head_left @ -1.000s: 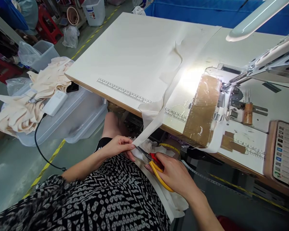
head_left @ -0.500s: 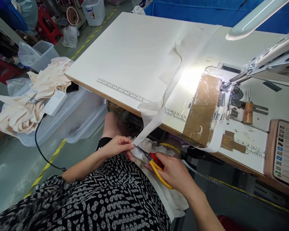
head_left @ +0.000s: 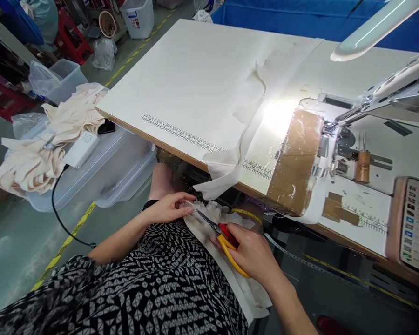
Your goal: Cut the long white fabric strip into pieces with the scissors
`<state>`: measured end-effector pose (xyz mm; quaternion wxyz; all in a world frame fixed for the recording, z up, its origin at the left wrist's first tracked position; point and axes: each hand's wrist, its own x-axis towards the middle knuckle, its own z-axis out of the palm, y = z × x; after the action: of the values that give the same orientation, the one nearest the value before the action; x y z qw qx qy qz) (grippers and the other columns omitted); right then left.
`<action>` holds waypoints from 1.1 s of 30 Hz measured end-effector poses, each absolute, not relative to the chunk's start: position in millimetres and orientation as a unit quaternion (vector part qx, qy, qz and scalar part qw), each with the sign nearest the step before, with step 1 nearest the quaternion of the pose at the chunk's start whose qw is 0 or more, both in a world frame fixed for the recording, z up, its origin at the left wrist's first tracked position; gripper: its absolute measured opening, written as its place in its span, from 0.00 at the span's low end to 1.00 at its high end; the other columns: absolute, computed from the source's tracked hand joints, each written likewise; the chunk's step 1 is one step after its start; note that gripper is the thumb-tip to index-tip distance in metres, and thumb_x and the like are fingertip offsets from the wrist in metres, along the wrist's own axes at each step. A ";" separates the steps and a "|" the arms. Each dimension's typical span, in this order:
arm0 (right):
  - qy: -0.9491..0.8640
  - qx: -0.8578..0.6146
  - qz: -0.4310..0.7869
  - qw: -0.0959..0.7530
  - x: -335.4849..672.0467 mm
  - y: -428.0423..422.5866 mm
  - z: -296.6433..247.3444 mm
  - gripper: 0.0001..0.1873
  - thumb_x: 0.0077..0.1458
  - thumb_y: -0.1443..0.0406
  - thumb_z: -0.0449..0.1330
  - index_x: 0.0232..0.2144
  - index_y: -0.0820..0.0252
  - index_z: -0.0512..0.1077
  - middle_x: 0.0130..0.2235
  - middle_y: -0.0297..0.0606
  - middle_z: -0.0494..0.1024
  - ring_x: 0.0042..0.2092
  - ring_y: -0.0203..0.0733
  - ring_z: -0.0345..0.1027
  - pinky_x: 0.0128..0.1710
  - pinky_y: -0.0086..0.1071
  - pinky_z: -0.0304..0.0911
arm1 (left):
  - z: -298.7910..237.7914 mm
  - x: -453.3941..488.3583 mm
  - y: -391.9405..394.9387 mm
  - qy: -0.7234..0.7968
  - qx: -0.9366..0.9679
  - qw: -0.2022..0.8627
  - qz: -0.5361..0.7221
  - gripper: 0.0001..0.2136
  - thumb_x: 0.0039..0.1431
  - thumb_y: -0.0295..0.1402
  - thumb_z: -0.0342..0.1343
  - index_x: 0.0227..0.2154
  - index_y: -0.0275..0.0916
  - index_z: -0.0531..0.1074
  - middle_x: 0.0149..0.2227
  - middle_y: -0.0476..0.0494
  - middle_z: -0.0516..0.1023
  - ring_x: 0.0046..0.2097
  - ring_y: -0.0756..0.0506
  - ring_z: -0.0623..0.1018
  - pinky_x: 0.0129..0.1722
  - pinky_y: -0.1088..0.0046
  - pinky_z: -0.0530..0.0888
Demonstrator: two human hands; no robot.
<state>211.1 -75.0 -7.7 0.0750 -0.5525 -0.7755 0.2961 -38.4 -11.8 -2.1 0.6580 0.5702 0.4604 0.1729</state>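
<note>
My right hand point(head_left: 252, 253) is closed round yellow-and-red scissors point(head_left: 219, 233), their blades pointing up-left over my lap. My left hand point(head_left: 167, 208) pinches the end of a white fabric piece point(head_left: 209, 232) that lies on my lap, right at the blade tips. A cream fabric strip point(head_left: 226, 170) hangs loose off the front edge of the sewing table point(head_left: 195, 79) and runs back across it. A yellow tape measure point(head_left: 246, 212) lies by my right hand.
A sewing machine point(head_left: 380, 97) with a brown taped bed point(head_left: 295, 158) stands at the right, a phone point(head_left: 414, 223) beside it. Left of my knee, clear plastic bins point(head_left: 101, 177) hold cream fabric pieces point(head_left: 49, 139) and a white charger point(head_left: 81, 149) with a black cable.
The strip that ran taut from the table to my left hand now hangs free from the table edge, apart from the piece in my hand. Both hands stay over my lap.
</note>
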 end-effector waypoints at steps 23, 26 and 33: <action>-0.626 -0.669 0.353 0.191 246.4 -121.4 -10.9 0.24 0.53 0.43 0.54 0.21 0.54 0.60 0.20 0.32 0.65 0.22 0.38 0.59 0.21 0.29 0.56 | -29.5 -73.3 -28.2 0.597 0.574 0.502 0.251 0.07 0.58 0.35 0.53 0.36 0.40 0.74 0.23 0.50 0.71 0.27 0.48 0.72 0.29 0.74 0.68; -0.620 -0.653 0.388 0.195 239.6 -116.1 -8.6 0.24 0.52 0.43 0.55 0.21 0.54 0.60 0.20 0.32 0.65 0.23 0.38 0.59 0.22 0.29 0.57 | -3.1 -36.1 -35.3 0.455 0.585 0.641 0.200 0.15 0.62 0.40 0.48 0.47 0.41 0.71 0.36 0.44 0.77 0.34 0.48 0.76 0.32 0.74 0.72; -0.623 -0.618 0.444 0.184 230.6 -109.9 -3.8 0.24 0.53 0.44 0.54 0.21 0.55 0.59 0.22 0.31 0.64 0.25 0.37 0.57 0.24 0.28 0.55 | 22.1 3.5 -16.5 0.409 0.736 0.493 0.218 0.12 0.60 0.40 0.53 0.29 0.36 0.73 0.35 0.43 0.71 0.33 0.50 0.70 0.28 0.77 0.65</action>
<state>230.6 -109.9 -3.8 0.1837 -0.6176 -0.6229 0.4437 3.5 -16.5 22.1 0.4934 0.7361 0.4090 0.2178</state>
